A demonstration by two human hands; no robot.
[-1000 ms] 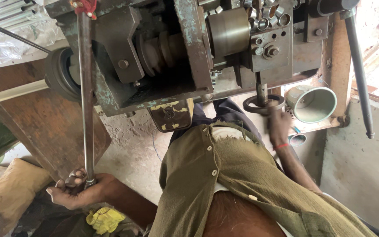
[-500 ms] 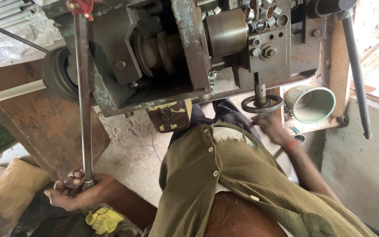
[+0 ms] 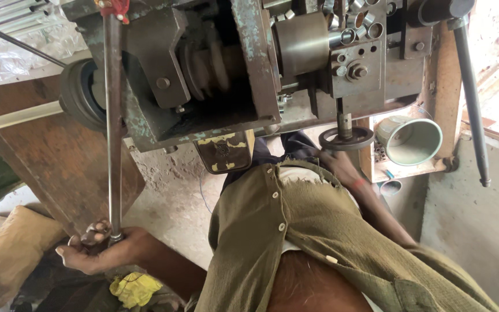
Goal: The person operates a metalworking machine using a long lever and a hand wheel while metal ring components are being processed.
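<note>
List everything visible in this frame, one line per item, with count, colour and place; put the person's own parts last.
Worn green-grey metal machine: one, across the top.
Long steel lever rod: one, grey, hanging down at left.
Small dark round handwheel: one, under the machine at right.
Pale green metal cup: one, on its side on a wooden shelf at right.
Short metal tube pieces: several, silvery, piled on top at right.
Black rod with knob end: one, far right.
Brown wooden board: one, leaning at left.
Yellow crumpled cloth: one, bottom left.
Olive buttoned shirt: one, centre.
Left hand: gripping the lever rod's lower end.
Right hand: at the handwheel; blurred.
</note>
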